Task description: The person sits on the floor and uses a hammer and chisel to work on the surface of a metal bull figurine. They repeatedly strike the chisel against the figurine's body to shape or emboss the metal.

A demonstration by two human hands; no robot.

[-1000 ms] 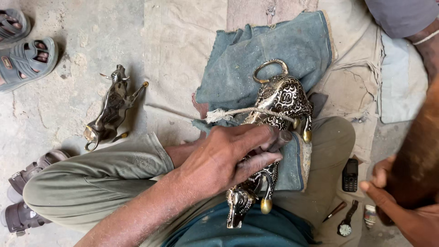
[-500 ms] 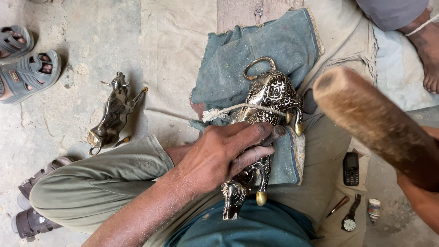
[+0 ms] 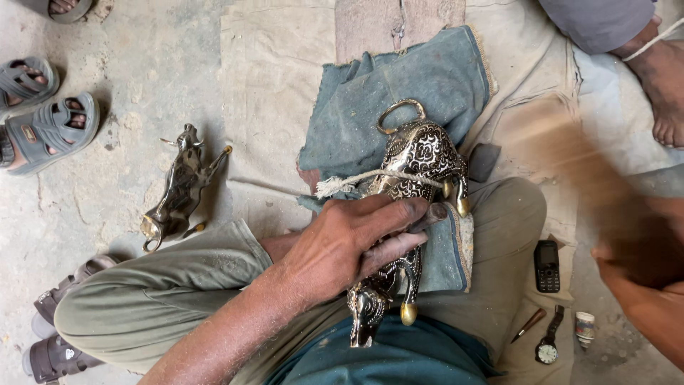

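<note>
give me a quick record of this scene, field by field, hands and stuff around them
setting: person seated on the floor, blue cloth over the lap
left hand: pressed on an engraved metal animal figure, pinning a small metal tool under its fingers
figure: lying on the cloth, cord tied round it
right hand: at the right edge, blurred in motion with a blurred brown object; grip unclear
beside the leg: second metal figure on the floor at left; phone, wristwatch at right
others: sandals upper left, another person's bare foot upper right
</note>
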